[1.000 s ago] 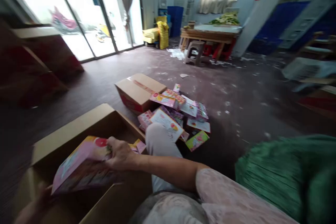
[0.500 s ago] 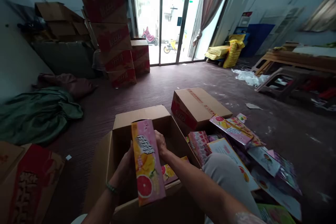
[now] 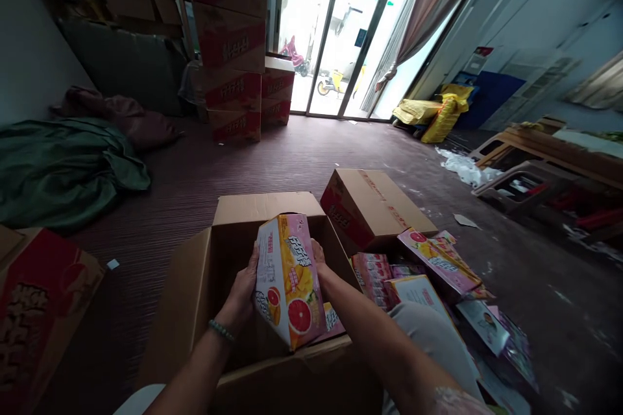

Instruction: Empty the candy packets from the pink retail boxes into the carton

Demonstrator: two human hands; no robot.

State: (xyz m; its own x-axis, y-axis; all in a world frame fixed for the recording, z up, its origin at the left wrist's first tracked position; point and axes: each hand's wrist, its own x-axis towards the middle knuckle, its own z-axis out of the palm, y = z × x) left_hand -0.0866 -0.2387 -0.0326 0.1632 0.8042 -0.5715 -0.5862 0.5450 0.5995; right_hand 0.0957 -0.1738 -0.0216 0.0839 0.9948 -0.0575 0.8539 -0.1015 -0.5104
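Note:
Between my two hands is a pink and yellow printed carton point(image 3: 294, 279) with grapefruit and mango pictures. It is tilted, with its white side turned partly toward me. My left hand point(image 3: 242, 295) grips its left side, a beaded bracelet on the wrist. Against its right side is my right hand point(image 3: 320, 259), its fingers partly hidden behind the carton. The carton is held over an open cardboard box point(image 3: 189, 298) whose flaps are folded out. Inside the box, at the lower right, lies another pink and yellow carton point(image 3: 333, 321), partly covered by my right arm.
A taped cardboard box point(image 3: 379, 201) stands just beyond. Flattened printed cartons point(image 3: 442, 262) and pink packets point(image 3: 374, 275) lie to the right by my knee. At left are a red-printed box point(image 3: 43, 311) and green cloth point(image 3: 68, 168). Stacked boxes point(image 3: 233, 45) rise behind.
The held carton has turned so its white side now shows, and it sits slightly farther right. Both hands moved with it. My view has tilted and shifted.

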